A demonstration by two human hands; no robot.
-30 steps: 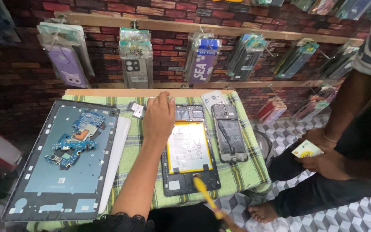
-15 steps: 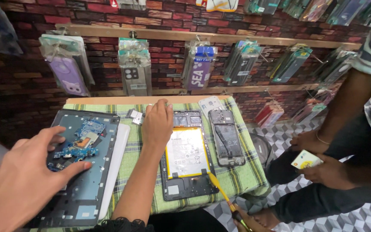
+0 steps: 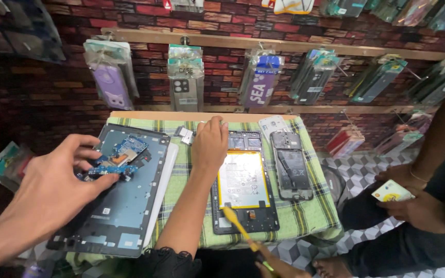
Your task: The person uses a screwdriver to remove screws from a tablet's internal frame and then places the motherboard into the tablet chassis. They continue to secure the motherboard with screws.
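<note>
Nearest, the right hand (image 3: 276, 263), half cut off by the frame's edge, grips a yellow pry tool (image 3: 239, 226); its tip has moved up onto the lower edge of the opened tablet (image 3: 243, 188) on the checked worktop (image 3: 312, 219). The left hand (image 3: 209, 146) stays flat and open at the tablet's far left corner, steadying it. New since a second ago, another person's hand (image 3: 52, 190) has come in from the left and pinches the blue circuit board (image 3: 117, 157) on the tablet frame (image 3: 124, 206). An opened phone (image 3: 292, 164) lies beside the tablet.
</note>
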